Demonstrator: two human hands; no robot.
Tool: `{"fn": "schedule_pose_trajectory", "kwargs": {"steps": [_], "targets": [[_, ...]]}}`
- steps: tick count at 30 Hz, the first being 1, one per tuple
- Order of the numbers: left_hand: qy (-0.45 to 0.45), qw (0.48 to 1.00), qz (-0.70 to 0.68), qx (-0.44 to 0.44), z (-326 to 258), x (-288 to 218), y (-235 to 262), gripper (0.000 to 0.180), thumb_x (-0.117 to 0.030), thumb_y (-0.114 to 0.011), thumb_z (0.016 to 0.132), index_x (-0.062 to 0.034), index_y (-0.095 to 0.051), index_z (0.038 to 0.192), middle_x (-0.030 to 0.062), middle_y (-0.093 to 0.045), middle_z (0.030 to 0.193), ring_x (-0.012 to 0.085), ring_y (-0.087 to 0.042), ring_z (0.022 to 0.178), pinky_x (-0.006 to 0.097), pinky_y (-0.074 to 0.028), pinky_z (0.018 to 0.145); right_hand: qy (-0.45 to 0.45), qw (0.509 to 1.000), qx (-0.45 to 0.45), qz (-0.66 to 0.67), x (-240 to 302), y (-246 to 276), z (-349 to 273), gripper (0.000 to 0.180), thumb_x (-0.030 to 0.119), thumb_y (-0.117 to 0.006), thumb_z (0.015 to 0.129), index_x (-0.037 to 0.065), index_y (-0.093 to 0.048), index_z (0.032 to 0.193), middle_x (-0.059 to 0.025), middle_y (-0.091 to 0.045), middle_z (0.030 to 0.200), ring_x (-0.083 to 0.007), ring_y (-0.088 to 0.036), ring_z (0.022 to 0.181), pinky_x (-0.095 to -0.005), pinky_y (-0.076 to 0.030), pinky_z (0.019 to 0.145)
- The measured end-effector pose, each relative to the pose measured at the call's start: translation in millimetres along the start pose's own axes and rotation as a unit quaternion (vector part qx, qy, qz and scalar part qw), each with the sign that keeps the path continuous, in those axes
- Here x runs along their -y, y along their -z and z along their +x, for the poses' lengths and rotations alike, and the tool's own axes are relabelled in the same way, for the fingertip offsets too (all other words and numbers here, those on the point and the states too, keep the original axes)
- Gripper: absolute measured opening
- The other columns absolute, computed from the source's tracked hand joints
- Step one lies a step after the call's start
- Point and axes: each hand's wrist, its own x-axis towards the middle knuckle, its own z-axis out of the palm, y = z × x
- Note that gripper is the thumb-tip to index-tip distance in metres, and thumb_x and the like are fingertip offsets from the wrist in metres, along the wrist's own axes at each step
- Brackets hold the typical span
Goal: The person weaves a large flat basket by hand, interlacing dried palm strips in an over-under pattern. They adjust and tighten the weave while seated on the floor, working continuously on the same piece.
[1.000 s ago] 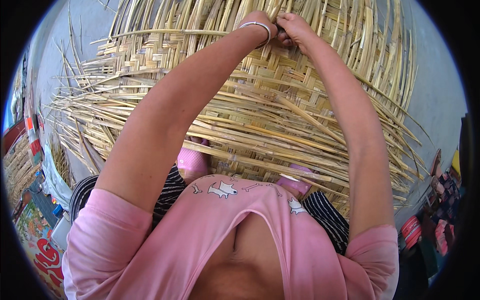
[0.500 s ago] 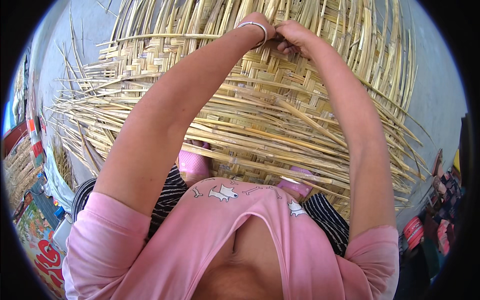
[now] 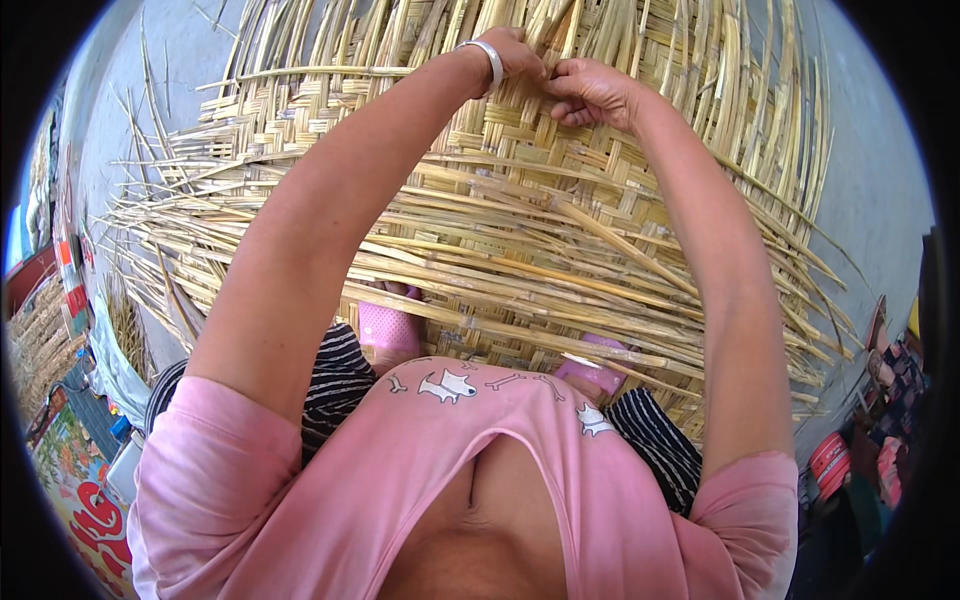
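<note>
Overhead, one woven bamboo mat; left hand, right hand, two grips pinching strips

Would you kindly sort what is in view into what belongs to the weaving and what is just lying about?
In use:
- left hand
- right hand
- large pale woven bamboo-strip mat
- loose unwoven bamboo strips

Lying about:
- colourful printed sheet
- red sandals
- stacked woven baskets
</note>
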Motion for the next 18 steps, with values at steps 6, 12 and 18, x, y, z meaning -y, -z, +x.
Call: {"fn": "schedule_pose_trajectory", "kwargs": {"steps": [6,12,18], "targets": [[-0.035,0.982,0.164,-0.081,-6.7,3.7,4.8,0.048,-0.019,-0.078,0.067,0.0006,-0.058,0.106,0.0126,-0.064,0.095,0.0228,-0.062,0.081,0.032,-0.051,0.075,0.039,0.997,-0.064,0.016,-2.7,-15.8,2.2,0.014,0.020,-0.058,0.091,0.008,-0.056,0.097,-0.0025,-0.064,0.082,-0.0111,-0.067,0.067,-0.0183,-0.052,0.049],[-0.242,0.852,0.336,-0.320,-68.1,11.5,-15.2,0.042,-0.033,-0.078,0.069,-0.0082,-0.057,0.096,0.0100,-0.059,0.094,0.0269,-0.060,0.081,0.037,-0.050,0.071,0.073,0.985,-0.153,0.023,-16.9,-21.1,7.4,0.017,0.013,-0.060,0.088,0.001,-0.058,0.099,-0.0101,-0.066,0.082,-0.0156,-0.067,0.066,-0.0224,-0.051,0.047],[-0.008,0.926,0.339,-0.167,-90.9,19.2,-37.4,0.044,-0.046,-0.075,0.070,-0.0088,-0.057,0.086,0.0110,-0.064,0.086,0.0264,-0.062,0.079,0.038,-0.049,0.069,0.121,0.958,-0.242,-0.093,-10.3,-29.7,10.1,0.016,0.014,-0.063,0.085,0.000,-0.061,0.093,-0.0078,-0.066,0.069,-0.0100,-0.059,0.051,-0.0208,-0.044,0.042]]}}
